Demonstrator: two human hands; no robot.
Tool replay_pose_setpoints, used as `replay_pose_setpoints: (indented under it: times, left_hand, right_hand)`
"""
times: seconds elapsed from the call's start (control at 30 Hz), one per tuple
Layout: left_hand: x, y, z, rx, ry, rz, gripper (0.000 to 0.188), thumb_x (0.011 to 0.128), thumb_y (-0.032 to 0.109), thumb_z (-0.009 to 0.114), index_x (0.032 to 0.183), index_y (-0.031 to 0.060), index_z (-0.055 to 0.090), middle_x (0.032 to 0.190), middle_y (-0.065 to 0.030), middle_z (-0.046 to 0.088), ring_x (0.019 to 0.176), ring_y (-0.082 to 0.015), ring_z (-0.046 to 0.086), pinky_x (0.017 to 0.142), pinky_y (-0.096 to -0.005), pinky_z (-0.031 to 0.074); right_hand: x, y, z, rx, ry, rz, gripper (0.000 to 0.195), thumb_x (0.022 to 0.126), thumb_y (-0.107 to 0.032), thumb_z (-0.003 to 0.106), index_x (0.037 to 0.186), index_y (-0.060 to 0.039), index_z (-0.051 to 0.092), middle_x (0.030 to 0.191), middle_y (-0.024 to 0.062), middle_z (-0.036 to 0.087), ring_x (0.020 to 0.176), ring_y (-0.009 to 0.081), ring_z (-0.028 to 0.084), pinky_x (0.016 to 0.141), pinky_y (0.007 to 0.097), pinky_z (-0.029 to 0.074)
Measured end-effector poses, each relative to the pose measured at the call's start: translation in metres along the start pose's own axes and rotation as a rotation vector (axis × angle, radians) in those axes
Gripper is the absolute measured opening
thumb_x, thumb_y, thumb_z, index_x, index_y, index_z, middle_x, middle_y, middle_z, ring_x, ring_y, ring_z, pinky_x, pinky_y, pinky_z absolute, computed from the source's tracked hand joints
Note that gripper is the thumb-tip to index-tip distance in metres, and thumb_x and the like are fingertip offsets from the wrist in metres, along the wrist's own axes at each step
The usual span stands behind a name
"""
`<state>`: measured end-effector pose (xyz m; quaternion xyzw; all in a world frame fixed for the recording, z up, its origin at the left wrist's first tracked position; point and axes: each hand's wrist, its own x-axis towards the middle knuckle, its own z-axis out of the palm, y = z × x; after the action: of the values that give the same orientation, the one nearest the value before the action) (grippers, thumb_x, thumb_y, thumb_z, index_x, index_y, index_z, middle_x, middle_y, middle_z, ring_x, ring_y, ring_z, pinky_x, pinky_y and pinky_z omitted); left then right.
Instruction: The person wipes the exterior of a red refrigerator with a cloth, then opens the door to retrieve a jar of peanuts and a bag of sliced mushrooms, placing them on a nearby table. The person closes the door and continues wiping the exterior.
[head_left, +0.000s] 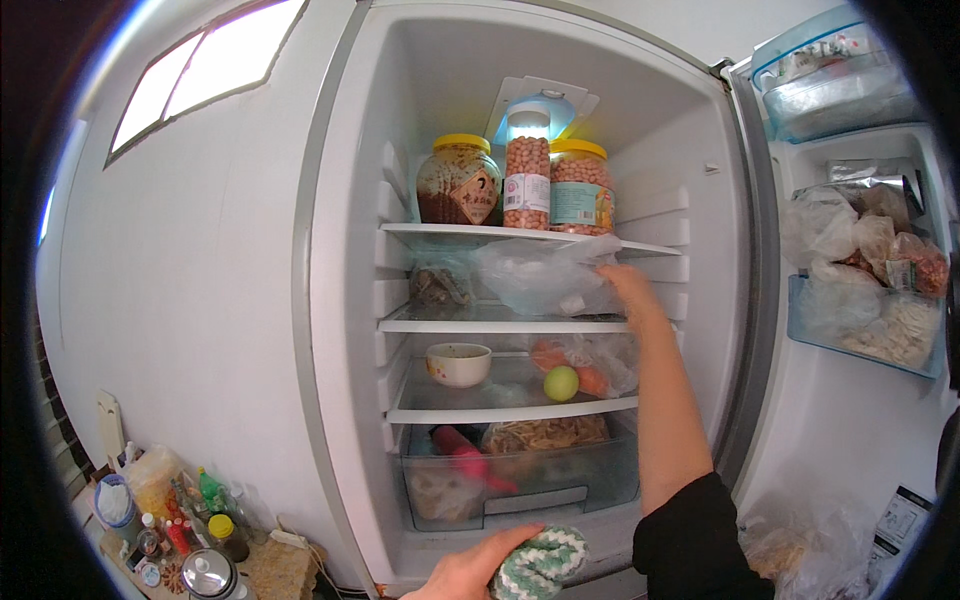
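My right hand reaches into the open fridge and touches the right end of a translucent plastic bag on the second shelf; its fingertips are partly hidden by the plastic, so its grip is unclear. Low at the front, my left hand holds a bunched green-and-white crocheted cloth. Left of the plastic bag lies another bag with dark food. On the shelf below are a white bowl, a green round fruit and a bag with orange-red produce.
Three jars with peanuts or dark sauce stand on the top shelf. A clear drawer holds bagged food. Bags fill the door bin of the open door at right. Bottles and a lidded pot crowd a low surface at left.
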<state>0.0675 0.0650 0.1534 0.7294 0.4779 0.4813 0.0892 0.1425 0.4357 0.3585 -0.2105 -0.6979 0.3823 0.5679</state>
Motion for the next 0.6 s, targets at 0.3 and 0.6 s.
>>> replay_pose_setpoints:
  times: [0.3,0.6]
  left_hand:
    - [-0.005,-0.008,0.004,0.010,-0.026,0.024,0.069,0.065,0.018,0.063,0.128,0.0061,0.037,0.116,-0.0193,0.052,0.107,-0.0346,0.052,0.087,-0.0362,0.042]
    - [-0.012,-0.012,0.002,-0.008,0.019,0.066,0.068,0.065,0.018,0.064,0.127,0.0057,0.039,0.116,-0.0192,0.052,0.106,-0.0359,0.052,0.085,-0.0377,0.043]
  right_hand:
    - [-0.015,-0.023,-0.040,-0.062,0.806,-0.471,0.014,0.073,-0.014,0.058,0.070,-0.0016,0.052,0.067,0.0084,0.055,0.062,0.0212,0.051,0.062,0.0346,0.043]
    - [-0.055,-0.048,-0.038,-0.006,1.086,-0.606,0.017,0.079,-0.014,0.055,0.071,0.0002,0.050,0.067,0.0115,0.056,0.064,0.0223,0.053,0.063,0.0333,0.042]
